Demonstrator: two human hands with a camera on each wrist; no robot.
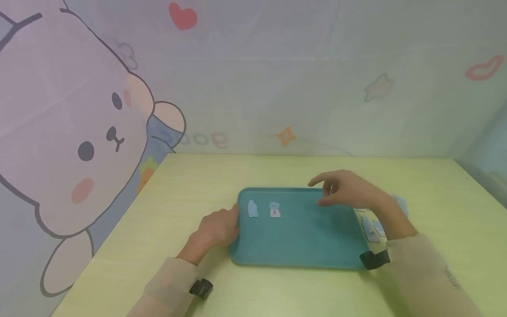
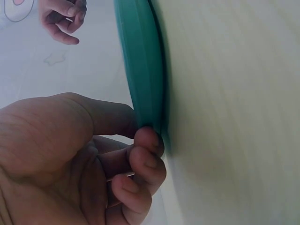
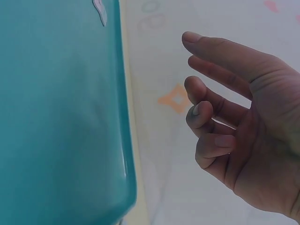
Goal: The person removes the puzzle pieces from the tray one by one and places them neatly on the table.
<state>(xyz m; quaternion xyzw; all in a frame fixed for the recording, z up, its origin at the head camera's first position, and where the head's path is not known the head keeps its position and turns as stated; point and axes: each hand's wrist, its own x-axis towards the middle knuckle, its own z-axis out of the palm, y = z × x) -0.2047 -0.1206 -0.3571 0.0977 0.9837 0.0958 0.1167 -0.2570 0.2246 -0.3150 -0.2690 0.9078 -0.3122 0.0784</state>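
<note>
A teal rectangular tray [image 1: 309, 246] lies on the table. My left hand [image 1: 218, 226] grips its left rim, with thumb and fingers pinching the edge [image 2: 143, 70] in the left wrist view. Over the tray's far right part hovers my right hand [image 1: 350, 189], fingers loosely bent and nothing between them. Two small flat pieces sit in the tray's far left area: a light-blue irregular piece [image 1: 252, 208] and a blue-and-white piece [image 1: 275, 210] with a small dark mark. At the upper edge of the right wrist view, part of a pale piece [image 3: 100, 11] shows.
Several light-blue and white irregular pieces [image 1: 370, 230] lie on the table just right of the tray, partly hidden by the right forearm. The pale yellow table [image 1: 190, 189] meets a printed cloth backdrop [image 1: 253, 88] behind. Each wrist wears a black strap device [image 1: 201, 288].
</note>
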